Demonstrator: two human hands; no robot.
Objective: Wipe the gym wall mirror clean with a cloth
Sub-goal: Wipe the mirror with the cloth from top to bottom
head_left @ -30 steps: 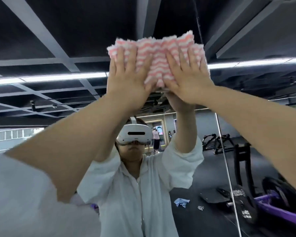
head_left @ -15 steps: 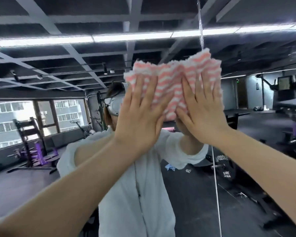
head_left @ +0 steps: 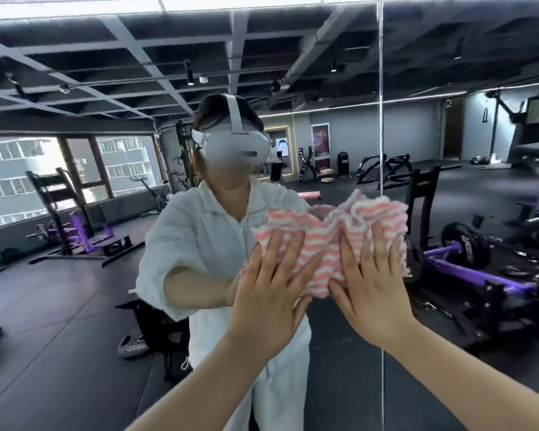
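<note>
Cloth (head_left: 330,241) bunching, soft, light | left hand (head_left: 269,301), right hand (head_left: 375,289) pressing it flat-fingered against mirror (head_left: 75,306) seam (head_left: 381,119).

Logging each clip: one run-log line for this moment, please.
phase: wiping | left hand: flat on cloth | right hand: flat on cloth | cloth: pressed to mirror, beside panel seam

A gym, seen reflected in a wall mirror (head_left: 75,306) — dark rubber flooring, an exposed black grid ceiling with strip lights. Purple-framed weight machines (head_left: 467,275), a barbell plate (head_left: 465,244), an exercise bike (head_left: 156,194) by the windows (head_left: 22,178) — all training gear.
</note>
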